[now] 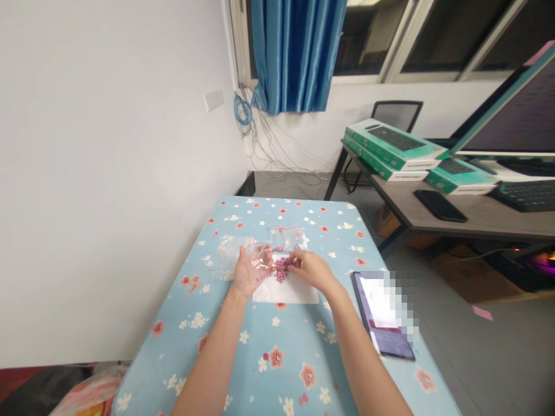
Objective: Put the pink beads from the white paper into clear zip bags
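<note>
Here, two hands point(246, 274) point(314, 270) flank perhaps dozens of beads point(281, 271).

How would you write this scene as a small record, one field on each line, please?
Left hand: fingers bent around a clear bag, seemingly holding it
Right hand: fingertips at the pink beads; grip unclear
Under beads: white sheet
Beyond beads: another clear bag, lying flat
Table cover: light blue cloth with flowers
Right of right hand: device with lit screen, partly pixelated
Nearby desk: green boxes, black phone, monitor
</note>
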### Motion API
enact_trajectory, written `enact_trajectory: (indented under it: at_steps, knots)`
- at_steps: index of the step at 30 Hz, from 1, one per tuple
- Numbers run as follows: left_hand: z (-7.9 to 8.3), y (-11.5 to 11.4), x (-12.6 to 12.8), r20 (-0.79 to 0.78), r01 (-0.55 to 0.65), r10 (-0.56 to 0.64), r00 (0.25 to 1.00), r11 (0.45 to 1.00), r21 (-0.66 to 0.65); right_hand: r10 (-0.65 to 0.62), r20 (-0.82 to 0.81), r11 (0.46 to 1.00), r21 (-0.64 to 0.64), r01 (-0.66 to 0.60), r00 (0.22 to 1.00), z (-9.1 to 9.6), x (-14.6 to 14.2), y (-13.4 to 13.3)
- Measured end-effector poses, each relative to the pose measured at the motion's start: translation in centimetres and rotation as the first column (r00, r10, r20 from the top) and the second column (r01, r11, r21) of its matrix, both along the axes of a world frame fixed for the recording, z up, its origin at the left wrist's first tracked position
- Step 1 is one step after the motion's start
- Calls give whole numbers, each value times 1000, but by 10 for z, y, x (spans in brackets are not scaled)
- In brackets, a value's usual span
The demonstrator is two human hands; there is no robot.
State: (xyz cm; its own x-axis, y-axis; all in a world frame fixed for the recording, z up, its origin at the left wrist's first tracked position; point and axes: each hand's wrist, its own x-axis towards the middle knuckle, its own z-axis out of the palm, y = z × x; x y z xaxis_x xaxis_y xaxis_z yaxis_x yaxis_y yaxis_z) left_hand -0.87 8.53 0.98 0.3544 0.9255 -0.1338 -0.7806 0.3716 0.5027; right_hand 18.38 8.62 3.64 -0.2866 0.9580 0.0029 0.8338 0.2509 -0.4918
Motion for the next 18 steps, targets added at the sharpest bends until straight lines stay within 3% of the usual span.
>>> enact_trajectory:
  at_steps: [5, 18]
  knots:
    - [0, -1, 0, 6, -9, 9, 1000, 1000, -16, 0, 111, 1000, -25, 2, 994, -7, -9, 0]
    - [1, 0, 1, 5, 2, -2, 1000, 1000, -12, -3, 139, 999, -35, 8, 990, -11, -11, 0]
